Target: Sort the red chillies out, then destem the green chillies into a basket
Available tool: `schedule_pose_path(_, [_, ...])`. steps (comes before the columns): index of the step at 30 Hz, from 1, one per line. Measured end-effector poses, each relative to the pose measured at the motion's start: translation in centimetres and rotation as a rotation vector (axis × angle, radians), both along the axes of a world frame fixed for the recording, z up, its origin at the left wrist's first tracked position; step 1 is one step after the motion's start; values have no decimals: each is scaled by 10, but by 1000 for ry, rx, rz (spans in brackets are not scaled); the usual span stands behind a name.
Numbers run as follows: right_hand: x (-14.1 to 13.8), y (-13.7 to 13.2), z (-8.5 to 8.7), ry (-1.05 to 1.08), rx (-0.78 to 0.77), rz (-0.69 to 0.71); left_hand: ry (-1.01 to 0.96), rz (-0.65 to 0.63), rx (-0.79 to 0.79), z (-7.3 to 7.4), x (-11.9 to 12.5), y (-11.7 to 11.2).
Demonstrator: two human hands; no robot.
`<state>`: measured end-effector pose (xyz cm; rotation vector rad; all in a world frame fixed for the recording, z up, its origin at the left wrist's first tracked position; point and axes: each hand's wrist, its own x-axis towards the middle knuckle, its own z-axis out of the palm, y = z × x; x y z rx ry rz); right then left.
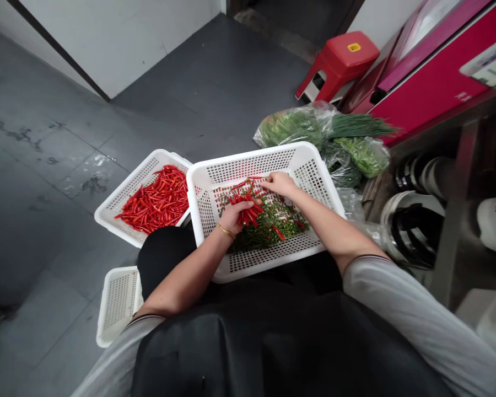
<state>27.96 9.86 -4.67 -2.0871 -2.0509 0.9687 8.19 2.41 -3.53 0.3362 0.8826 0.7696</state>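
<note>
My left hand (233,216) is closed around a bunch of red chili peppers (251,212), held over the big white basket (240,270). A gold bangle circles that wrist. Just to the right and farther in, my right hand (281,183) has its fingers pinched together; a thin red chili pepper (254,177) shows at the fingertips, partly hidden. Beneath both hands, green stems (268,229) with a few red chilies among them cover the basket's bottom. The basket rests on my lap, slightly tilted.
Left of my knee, another white basket (126,231) holds a heap of red chilies (157,198). A smaller white basket (100,314) stands on the floor nearby. Bagged green vegetables (297,128), a red stool (343,55) and shelved containers (415,229) are at the right.
</note>
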Motion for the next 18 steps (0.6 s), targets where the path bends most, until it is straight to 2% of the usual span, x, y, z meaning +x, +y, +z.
schedule_pose_path(3, [-6,13,-15,-90,-13,-2,52,-22,3,-1,-2,2])
schedule_pose_path(5, [-6,3,-11,-54,-20,3,95,-20,-20,-3,-2,3])
schedule_pose_path(9, [-13,-49,22,430,-185,-19,117,31,-32,-7,4,-1])
schedule_pose_path(11, [-26,-78,39,559,-201,-45,64,54,21,-5,9,-6])
schedule_pose_path(13, [-42,-99,51,567,-128,-105,16,45,84,1,11,-12])
schedule_pose_path(15, [-56,-109,60,571,-92,-143,17,6,135,12,7,-17])
schedule_pose_path(16, [-60,-109,63,600,-112,-129,35,-21,153,20,2,-18])
schedule_pose_path(18, [-63,-99,68,696,-196,-16,107,-46,186,37,-18,-15])
